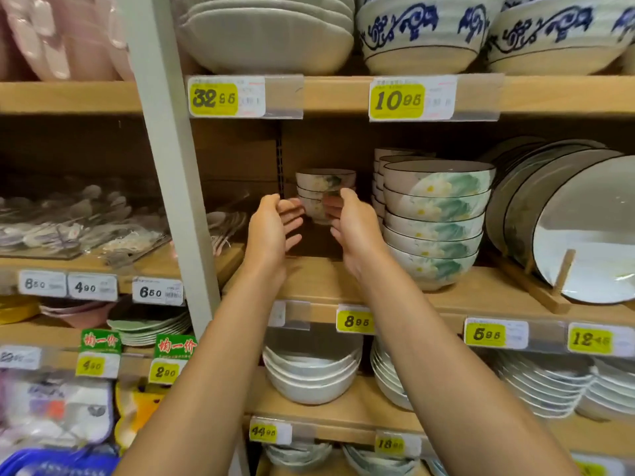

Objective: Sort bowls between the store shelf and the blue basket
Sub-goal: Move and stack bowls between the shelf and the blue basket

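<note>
A short stack of small floral bowls (pixel 324 187) stands deep on the middle wooden shelf (pixel 319 280). My left hand (pixel 271 228) and my right hand (pixel 354 228) reach in on either side of the stack, palms facing each other, fingers loosely curved. Neither hand clearly touches the bowls; the stack sits a little behind them. A corner of the blue basket (pixel 51 462) shows at the bottom left.
A taller stack of larger floral bowls (pixel 436 221) stands right of my right hand, with upright plates (pixel 563 221) in a wooden rack beyond. A grey shelf post (pixel 171 166) rises on the left. White bowls (pixel 311 376) sit on the shelf below.
</note>
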`<state>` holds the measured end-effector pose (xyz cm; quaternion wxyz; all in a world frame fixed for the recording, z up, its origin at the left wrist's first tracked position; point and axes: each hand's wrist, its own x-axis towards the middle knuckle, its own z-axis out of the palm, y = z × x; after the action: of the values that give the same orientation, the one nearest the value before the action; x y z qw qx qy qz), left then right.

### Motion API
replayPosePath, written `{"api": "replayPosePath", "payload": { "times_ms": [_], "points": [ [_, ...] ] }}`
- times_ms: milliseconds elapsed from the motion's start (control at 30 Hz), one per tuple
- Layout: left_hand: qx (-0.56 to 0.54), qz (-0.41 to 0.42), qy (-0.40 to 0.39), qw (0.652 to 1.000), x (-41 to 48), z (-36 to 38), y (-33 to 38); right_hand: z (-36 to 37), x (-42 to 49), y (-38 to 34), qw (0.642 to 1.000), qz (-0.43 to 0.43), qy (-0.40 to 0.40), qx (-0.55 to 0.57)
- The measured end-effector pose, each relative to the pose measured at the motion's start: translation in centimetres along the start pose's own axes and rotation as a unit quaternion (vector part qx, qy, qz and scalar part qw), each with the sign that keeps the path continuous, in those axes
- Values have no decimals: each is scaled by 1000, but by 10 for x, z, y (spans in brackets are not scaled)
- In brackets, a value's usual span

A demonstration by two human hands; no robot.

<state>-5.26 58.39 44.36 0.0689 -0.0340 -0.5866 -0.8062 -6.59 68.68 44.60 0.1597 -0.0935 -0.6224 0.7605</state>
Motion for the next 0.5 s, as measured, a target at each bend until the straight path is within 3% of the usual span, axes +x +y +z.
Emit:
{"api": "replayPosePath", "payload": {
  "times_ms": [167, 500],
  "points": [
    [4, 22, 25, 999, -73, -38, 4, -26, -64, 19, 997, -18, -52, 52],
    [-15, -11, 166, 986, -186, -175, -19, -19, -168, 93, 981, 87, -139, 102]
  ]
}}
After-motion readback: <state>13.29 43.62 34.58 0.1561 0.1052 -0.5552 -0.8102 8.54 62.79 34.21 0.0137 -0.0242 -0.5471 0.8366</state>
